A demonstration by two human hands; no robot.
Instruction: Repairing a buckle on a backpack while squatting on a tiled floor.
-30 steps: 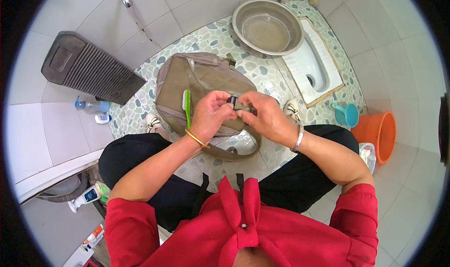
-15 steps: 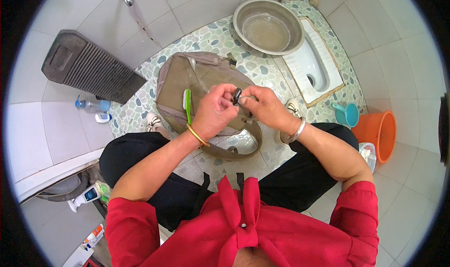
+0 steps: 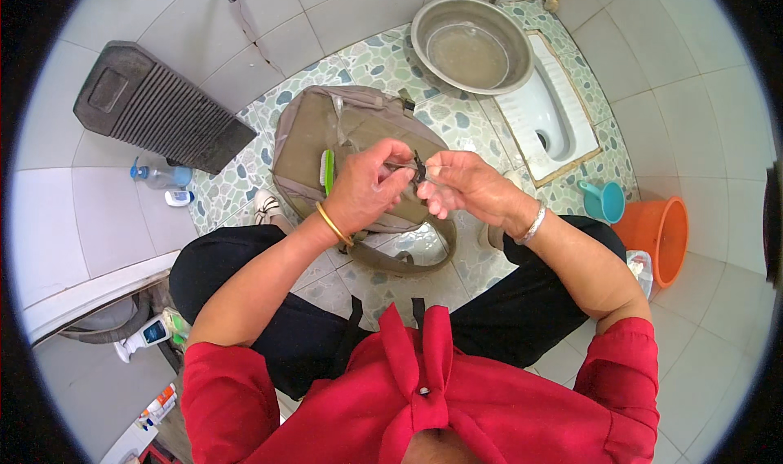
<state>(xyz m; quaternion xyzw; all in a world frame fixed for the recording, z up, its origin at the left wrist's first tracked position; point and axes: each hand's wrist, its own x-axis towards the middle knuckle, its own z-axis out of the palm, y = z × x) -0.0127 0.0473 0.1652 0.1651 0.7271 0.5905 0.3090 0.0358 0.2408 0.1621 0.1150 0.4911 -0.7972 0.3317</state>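
Note:
An olive-brown backpack (image 3: 298, 158) lies on the wet tiled floor between my feet, its strap loop curving toward me. Above it, a small black buckle (image 3: 419, 168) on a thin strap is held between my two hands. My left hand (image 3: 369, 185) pinches the strap on the buckle's left side. From the other side, my right hand (image 3: 477, 188) grips the strap between thumb and forefinger, with its lower fingers partly spread beneath. A green scrubbing brush (image 3: 327, 171) with white bristles rests on the backpack beside my left hand.
A black washboard (image 3: 163, 109) leans at the left wall near a blue-capped bottle (image 3: 163, 175). A metal basin (image 3: 424, 41) of cloudy water stands partly over the squat toilet (image 3: 563, 130). To the right are a teal dipper (image 3: 605, 201) and an orange bucket (image 3: 669, 240).
My right hand has rolled over so its lower fingers show below the buckle. The buckle has turned more upright, and the strap now stretches between my hands.

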